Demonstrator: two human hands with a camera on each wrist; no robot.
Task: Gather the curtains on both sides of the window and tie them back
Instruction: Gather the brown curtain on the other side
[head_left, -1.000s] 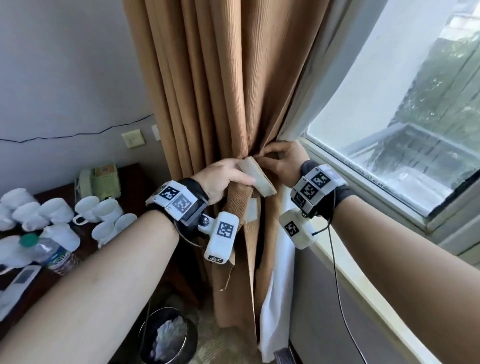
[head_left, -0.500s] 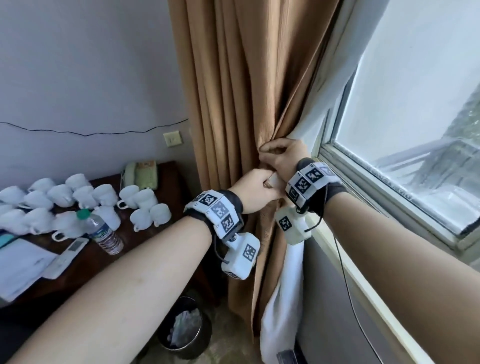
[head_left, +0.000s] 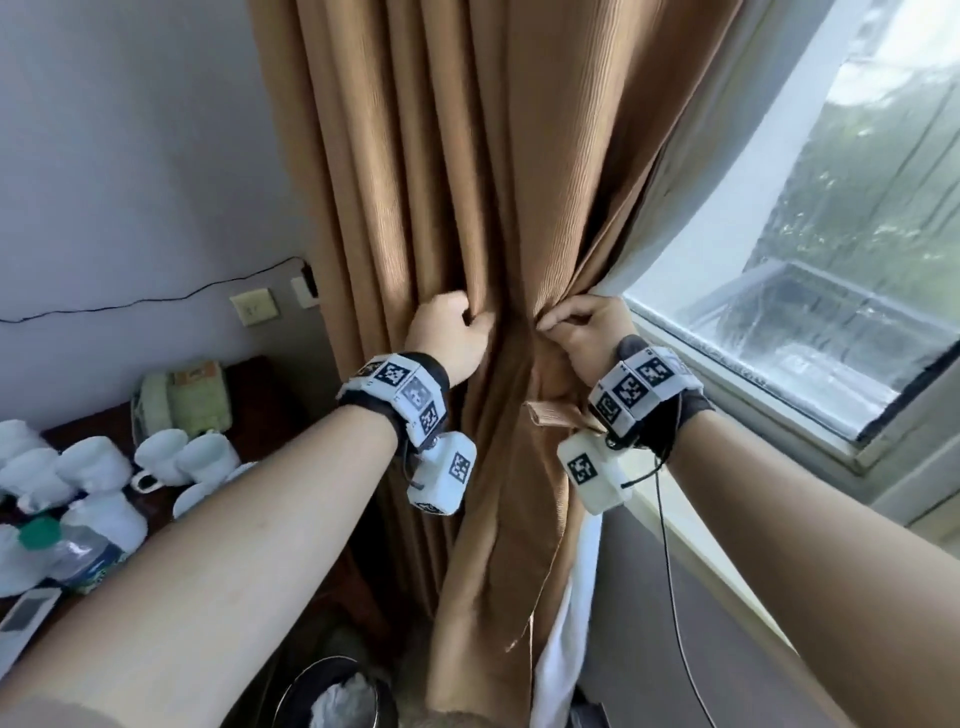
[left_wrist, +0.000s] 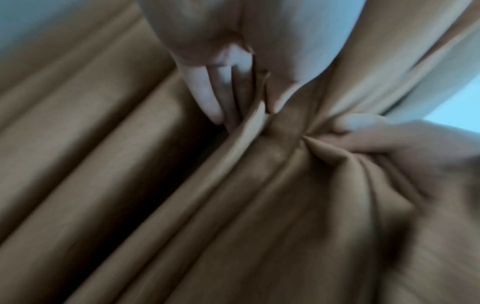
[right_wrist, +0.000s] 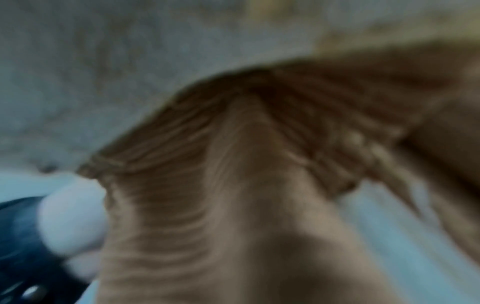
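Observation:
The brown curtain (head_left: 441, 182) hangs gathered left of the window (head_left: 831, 312), with a white lining (head_left: 558, 649) showing behind its lower edge. My left hand (head_left: 467, 327) grips a fold of the curtain at the bunched waist. Its fingers (left_wrist: 207, 96) and thumb pinch that fold in the left wrist view. Just to the right, my right hand (head_left: 553, 319) pinches the gathered cloth, also seen as my right hand (left_wrist: 376, 139) from the left wrist. The end of a brown tie-back strap (head_left: 548, 413) sticks out below the right wrist. The right wrist view shows only blurred curtain cloth (right_wrist: 233, 185).
A dark table (head_left: 260, 395) at the left holds several white cups (head_left: 161, 452), a green telephone (head_left: 182, 400), a water bottle (head_left: 67, 551) and a remote. A waste bin (head_left: 337, 696) stands on the floor below the curtain. The window sill (head_left: 727, 571) runs along the right.
My left hand has let go of the strap end and moved up and left to grip a curtain fold. The right hand has stayed on the gathered cloth.

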